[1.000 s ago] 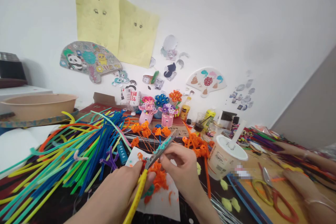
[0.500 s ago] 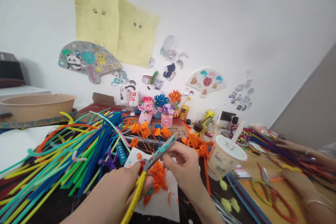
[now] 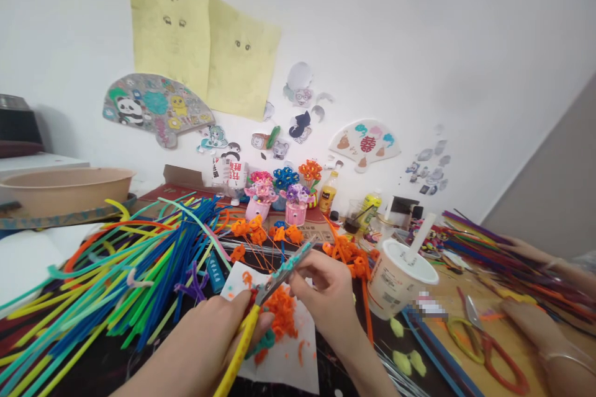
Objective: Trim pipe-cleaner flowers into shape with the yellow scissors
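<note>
A pair of scissors [image 3: 241, 350] with a yellow handle is gripped in my left hand [image 3: 209, 329], its blades pointing up and to the right. Between the blades runs a fuzzy teal pipe cleaner [image 3: 283, 268]. My right hand [image 3: 326, 294] pinches near that teal strip, its thumb and fingers close to the blade tips. More teal fuzz [image 3: 264, 346] shows below my left fingers; how it joins the strip is hidden. Under both hands lies a white paper sheet [image 3: 298, 378] scattered with orange fuzz clippings [image 3: 284, 316].
Left, a heap of coloured pipe cleaners [image 3: 153, 273]. Behind, orange pipe-cleaner flowers [image 3: 256, 229] and small flower pots [image 3: 295, 214]. Right, a lidded cup with a straw [image 3: 388, 285] and open scissors [image 3: 482, 338]. Another person's hands [image 3: 526, 316] rest at the far right near more pipe cleaners [image 3: 488, 254].
More of the teal fuzz shows beneath my left hand, slightly lower. My hands and the scissors have barely moved. The other person's pipe-cleaner bundle at far right has lifted and spread.
</note>
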`<act>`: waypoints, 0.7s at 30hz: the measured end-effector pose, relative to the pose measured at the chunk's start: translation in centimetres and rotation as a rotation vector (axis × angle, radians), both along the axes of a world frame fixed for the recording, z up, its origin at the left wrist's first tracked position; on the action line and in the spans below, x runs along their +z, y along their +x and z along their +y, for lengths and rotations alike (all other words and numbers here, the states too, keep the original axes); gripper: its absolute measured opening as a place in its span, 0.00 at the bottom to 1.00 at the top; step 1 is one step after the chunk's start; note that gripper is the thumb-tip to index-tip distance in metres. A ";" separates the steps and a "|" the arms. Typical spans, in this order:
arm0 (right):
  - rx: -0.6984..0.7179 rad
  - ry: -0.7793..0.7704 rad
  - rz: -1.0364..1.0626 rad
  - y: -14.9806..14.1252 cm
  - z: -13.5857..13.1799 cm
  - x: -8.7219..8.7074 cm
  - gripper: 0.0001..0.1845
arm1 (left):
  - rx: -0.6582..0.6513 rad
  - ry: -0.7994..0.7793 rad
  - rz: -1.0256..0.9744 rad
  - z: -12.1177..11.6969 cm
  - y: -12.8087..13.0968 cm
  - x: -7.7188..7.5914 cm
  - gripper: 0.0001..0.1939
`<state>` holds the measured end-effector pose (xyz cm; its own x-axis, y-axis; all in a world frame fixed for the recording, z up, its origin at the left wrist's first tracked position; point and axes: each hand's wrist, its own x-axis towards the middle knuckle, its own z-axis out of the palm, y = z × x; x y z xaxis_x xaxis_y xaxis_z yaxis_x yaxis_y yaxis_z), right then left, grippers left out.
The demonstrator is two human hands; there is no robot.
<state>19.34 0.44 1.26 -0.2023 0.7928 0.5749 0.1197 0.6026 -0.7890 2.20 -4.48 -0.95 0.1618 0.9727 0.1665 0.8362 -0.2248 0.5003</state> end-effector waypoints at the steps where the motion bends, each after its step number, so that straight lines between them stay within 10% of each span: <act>1: -0.001 0.004 -0.002 0.0 0.0 0.0 0.06 | 0.000 0.013 -0.003 0.0 0.0 -0.1 0.19; 21: -0.002 0.001 0.044 0.0 0.3 -0.3 0.06 | -0.037 0.059 -0.041 0.2 0.5 0.3 0.18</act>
